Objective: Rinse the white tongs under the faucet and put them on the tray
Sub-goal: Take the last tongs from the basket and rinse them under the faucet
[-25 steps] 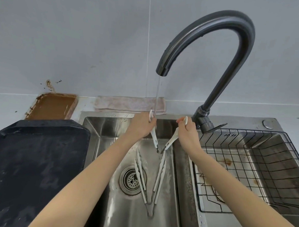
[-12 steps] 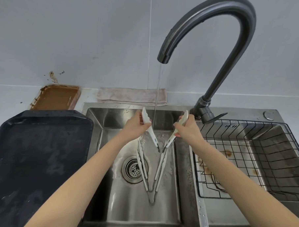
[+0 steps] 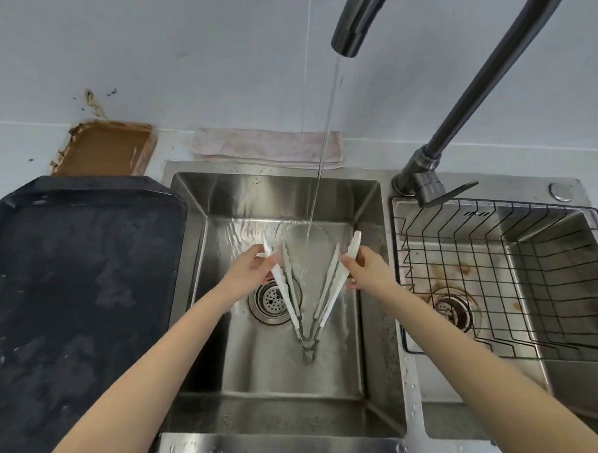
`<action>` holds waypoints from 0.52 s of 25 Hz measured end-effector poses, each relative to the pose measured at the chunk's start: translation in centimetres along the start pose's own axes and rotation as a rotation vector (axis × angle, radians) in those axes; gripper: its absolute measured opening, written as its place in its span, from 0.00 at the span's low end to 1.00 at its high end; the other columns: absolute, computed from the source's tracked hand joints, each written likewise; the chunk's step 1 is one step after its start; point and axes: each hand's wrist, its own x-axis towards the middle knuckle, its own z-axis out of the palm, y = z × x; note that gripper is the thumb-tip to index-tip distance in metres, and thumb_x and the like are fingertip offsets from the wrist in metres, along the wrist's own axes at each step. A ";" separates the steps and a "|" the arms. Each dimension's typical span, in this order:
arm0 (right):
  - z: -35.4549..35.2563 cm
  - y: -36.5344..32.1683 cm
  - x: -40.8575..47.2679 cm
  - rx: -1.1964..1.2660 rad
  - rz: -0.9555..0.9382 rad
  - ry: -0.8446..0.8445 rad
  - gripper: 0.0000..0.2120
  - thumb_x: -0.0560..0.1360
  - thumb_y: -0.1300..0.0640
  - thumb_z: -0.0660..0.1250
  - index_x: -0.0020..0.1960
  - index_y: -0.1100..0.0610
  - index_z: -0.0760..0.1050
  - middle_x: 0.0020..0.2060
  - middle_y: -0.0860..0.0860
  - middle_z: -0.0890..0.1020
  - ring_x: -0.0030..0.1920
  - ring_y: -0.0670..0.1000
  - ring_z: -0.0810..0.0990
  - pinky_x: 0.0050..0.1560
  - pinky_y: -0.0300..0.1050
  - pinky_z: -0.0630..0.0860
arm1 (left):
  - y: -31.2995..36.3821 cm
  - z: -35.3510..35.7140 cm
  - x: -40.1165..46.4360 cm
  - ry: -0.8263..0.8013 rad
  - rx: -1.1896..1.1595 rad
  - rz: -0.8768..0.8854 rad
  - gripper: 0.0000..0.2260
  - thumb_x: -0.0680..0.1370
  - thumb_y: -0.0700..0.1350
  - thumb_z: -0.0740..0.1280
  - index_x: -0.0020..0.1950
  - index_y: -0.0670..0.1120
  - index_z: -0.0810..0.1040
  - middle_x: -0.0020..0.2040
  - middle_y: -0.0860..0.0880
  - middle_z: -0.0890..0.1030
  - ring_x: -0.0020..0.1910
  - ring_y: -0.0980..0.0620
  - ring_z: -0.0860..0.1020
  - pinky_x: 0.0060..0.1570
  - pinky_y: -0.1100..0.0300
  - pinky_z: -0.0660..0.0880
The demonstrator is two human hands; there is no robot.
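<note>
Pale grey tiled wall and counter surrounding a stainless-steel double sink (image 3: 370, 209), the landmark for all positions given here. Left of the sink: a large black rectangular tray (image 3: 65, 284), wet, the destination for the rinsed item. In the sink's right basin: a black wire drying basket (image 3: 528, 287). Above the sink: a dark curved metal faucet (image 3: 467, 107), its thin water stream (image 3: 323, 141) falling onto the left basin floor. Behind the sink: a folded pinkish cloth (image 3: 267, 146) and a brown-soiled tray (image 3: 105, 149). Within the left basin: two V-shaped pairs of white plastic tongs (image 3: 332, 296), hinges nearest the person. The left hand (image 3: 251, 275) grips one arm of the upper pair and the right hand (image 3: 367, 274) the other, apparently spreading them to expose the inner faces. The stream lands just beyond the tongs; rinsing appears unfinished.
</note>
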 end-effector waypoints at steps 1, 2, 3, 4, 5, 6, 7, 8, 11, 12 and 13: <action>0.4 0.6 0.1 0.003 0.032 -0.021 0.17 0.79 0.54 0.59 0.64 0.63 0.69 0.43 0.52 0.78 0.49 0.55 0.80 0.58 0.52 0.78 | -0.7 0.3 -0.1 -0.003 -0.007 -0.017 0.09 0.80 0.46 0.59 0.59 0.46 0.69 0.45 0.49 0.80 0.40 0.59 0.76 0.40 0.69 0.75; 0.9 1.1 0.3 0.018 0.061 -0.042 0.17 0.79 0.54 0.59 0.64 0.63 0.69 0.39 0.50 0.76 0.48 0.54 0.78 0.58 0.51 0.78 | -1.4 0.5 -0.1 -0.001 -0.020 -0.038 0.08 0.80 0.46 0.59 0.58 0.47 0.69 0.44 0.50 0.78 0.40 0.59 0.75 0.40 0.68 0.74; 1.4 1.7 0.6 0.028 0.080 -0.054 0.17 0.79 0.55 0.58 0.64 0.63 0.69 0.37 0.48 0.75 0.47 0.53 0.77 0.59 0.52 0.77 | -2.0 0.8 0.0 0.003 -0.024 -0.057 0.06 0.80 0.45 0.58 0.57 0.48 0.68 0.44 0.50 0.78 0.39 0.58 0.75 0.40 0.68 0.74; 1.8 2.2 0.8 0.027 0.097 -0.063 0.17 0.79 0.55 0.58 0.65 0.64 0.69 0.36 0.48 0.74 0.47 0.52 0.76 0.60 0.53 0.77 | -2.6 1.1 0.1 0.003 -0.016 -0.080 0.06 0.80 0.45 0.58 0.57 0.48 0.68 0.45 0.49 0.77 0.40 0.57 0.75 0.41 0.67 0.75; 2.2 2.6 1.0 0.028 0.111 -0.072 0.18 0.79 0.55 0.58 0.65 0.64 0.68 0.37 0.49 0.75 0.48 0.53 0.76 0.60 0.54 0.76 | -3.3 1.4 0.3 0.008 0.004 -0.103 0.07 0.80 0.45 0.58 0.57 0.48 0.69 0.48 0.47 0.78 0.43 0.54 0.77 0.44 0.65 0.76; 2.7 3.0 1.2 0.031 0.126 -0.080 0.18 0.79 0.56 0.58 0.65 0.64 0.68 0.39 0.51 0.77 0.48 0.54 0.77 0.59 0.54 0.77 | -4.0 1.7 0.6 0.016 0.038 -0.125 0.07 0.80 0.46 0.57 0.57 0.47 0.70 0.50 0.45 0.79 0.48 0.49 0.78 0.50 0.58 0.78; 3.1 3.4 1.4 0.033 0.145 -0.086 0.18 0.80 0.56 0.58 0.66 0.64 0.68 0.43 0.55 0.79 0.49 0.56 0.77 0.56 0.53 0.78 | -4.6 1.9 0.8 0.021 0.077 -0.148 0.07 0.80 0.47 0.57 0.54 0.46 0.71 0.53 0.44 0.80 0.53 0.44 0.78 0.56 0.50 0.76; 3.5 3.8 1.6 0.020 0.160 -0.092 0.18 0.80 0.56 0.58 0.66 0.64 0.68 0.46 0.59 0.79 0.49 0.57 0.78 0.52 0.51 0.78 | -5.3 2.2 1.1 0.022 0.117 -0.173 0.08 0.80 0.48 0.57 0.52 0.46 0.72 0.55 0.42 0.81 0.56 0.41 0.78 0.60 0.46 0.73; 4.2 5.2 2.2 -0.083 0.207 -0.109 0.18 0.80 0.55 0.57 0.65 0.64 0.69 0.53 0.61 0.79 0.54 0.60 0.78 0.55 0.51 0.76 | -6.5 3.2 1.5 -0.001 0.180 -0.230 0.09 0.80 0.49 0.57 0.55 0.48 0.74 0.57 0.42 0.81 0.58 0.41 0.77 0.64 0.48 0.71; 4.4 5.6 2.5 -0.098 0.235 -0.117 0.18 0.79 0.55 0.57 0.64 0.64 0.69 0.56 0.61 0.79 0.56 0.61 0.78 0.59 0.54 0.75 | -6.7 3.5 1.6 -0.012 0.189 -0.248 0.10 0.80 0.49 0.57 0.56 0.47 0.75 0.57 0.43 0.81 0.58 0.41 0.77 0.64 0.48 0.71; 4.6 6.0 2.7 -0.098 0.263 -0.122 0.17 0.79 0.55 0.57 0.64 0.63 0.69 0.58 0.62 0.78 0.57 0.61 0.77 0.61 0.56 0.75 | -7.0 3.9 1.7 -0.022 0.186 -0.271 0.11 0.80 0.48 0.57 0.56 0.46 0.75 0.58 0.43 0.81 0.59 0.42 0.77 0.64 0.49 0.71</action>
